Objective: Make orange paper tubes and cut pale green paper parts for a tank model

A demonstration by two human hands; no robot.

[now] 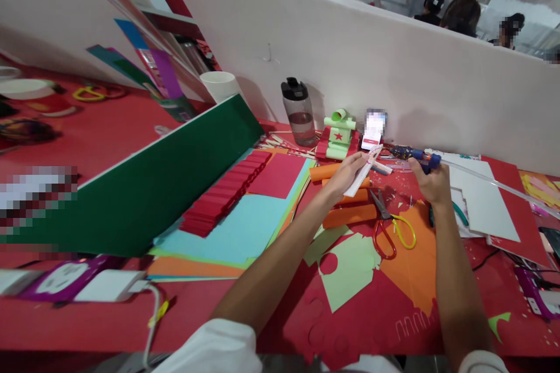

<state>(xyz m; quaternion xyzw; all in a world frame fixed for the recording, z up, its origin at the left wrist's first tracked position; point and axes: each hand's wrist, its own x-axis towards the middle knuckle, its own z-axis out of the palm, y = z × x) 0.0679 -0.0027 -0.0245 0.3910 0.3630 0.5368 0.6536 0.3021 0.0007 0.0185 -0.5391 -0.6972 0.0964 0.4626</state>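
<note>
Slim white paper strip (361, 177) pinched in left hand (346, 172), grip narrow; strip held beyond steel scissors with red and yellow handles (386, 215), to left, long axis slanted away and rightward. Blue plastic glue gun (417, 155) held in right hand (432, 182), grip wrapped around it, beyond scissors, to right; nozzle pointed left, close to strip's far end, contact not discernible. Orange paper tubes (350, 217) set left of scissors.
</note>
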